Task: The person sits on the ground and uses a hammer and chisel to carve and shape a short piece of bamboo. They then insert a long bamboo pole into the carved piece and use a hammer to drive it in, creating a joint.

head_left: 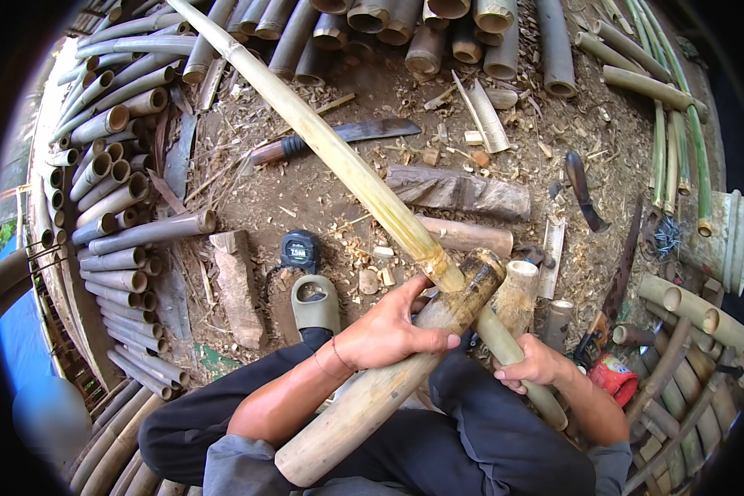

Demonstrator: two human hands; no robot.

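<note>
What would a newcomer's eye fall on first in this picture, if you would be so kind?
First, the long pale bamboo pole slanting from the top left down to the person's lap, where the right hand grips its lower end. Across it lies a thick bamboo section, clasped by the left hand. Behind, a machete lies on the chip-strewn dirt, ringed by stacked bamboo tubes.

Bare earth floor (339, 186) strewn with wood chips under daylight. Stacked bamboo poles (112, 198) line the frame's left and top; green bamboo stalks (678, 124) lie upper right. A blue tarpaulin (21, 347) shows at lower left.
</note>
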